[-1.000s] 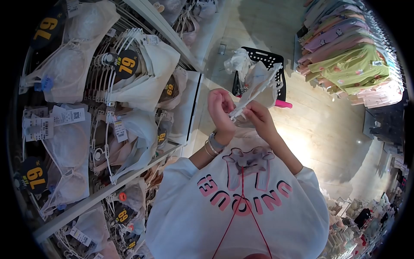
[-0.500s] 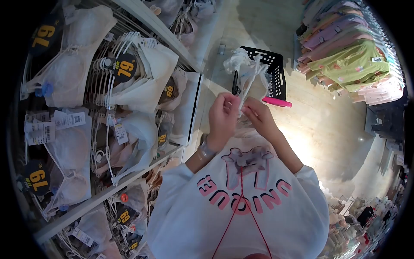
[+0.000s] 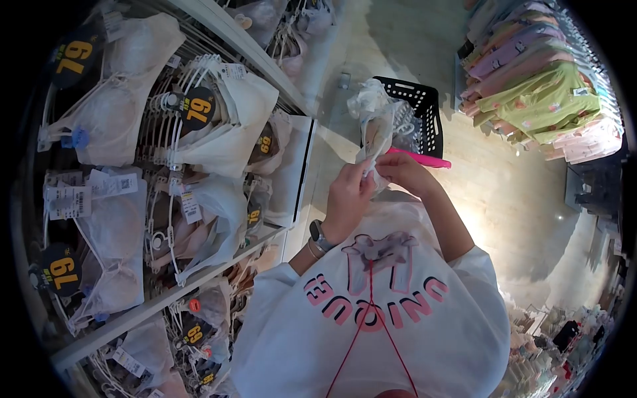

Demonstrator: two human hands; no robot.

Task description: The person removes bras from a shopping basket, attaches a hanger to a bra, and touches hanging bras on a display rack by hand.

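Note:
A pale garment (image 3: 376, 136) hangs from both hands, in front of my body and over the near left side of a black basket (image 3: 431, 119). My left hand (image 3: 350, 196), with a watch at its wrist, is closed on the garment's near end. Beside it, my right hand (image 3: 401, 174) pinches the same end. The fingertips of the two hands are close together. White crumpled material (image 3: 369, 98) lies at the basket's left edge, and clear plastic shows inside. Whether a hanger is within the garment is hard to tell.
Racks of pale bras (image 3: 229, 123) with round price signs fill the left side. A metal rail (image 3: 166, 302) crosses there. Folded and hanging clothes (image 3: 541, 99) stand at the upper right, more garments (image 3: 531, 358) at the lower right. A pink handle (image 3: 424, 160) lies at the basket's near side.
The garment has swung left and narrowed, uncovering clear plastic in the basket. My left hand has lowered and turned, and my right hand has shifted slightly, both still on the garment.

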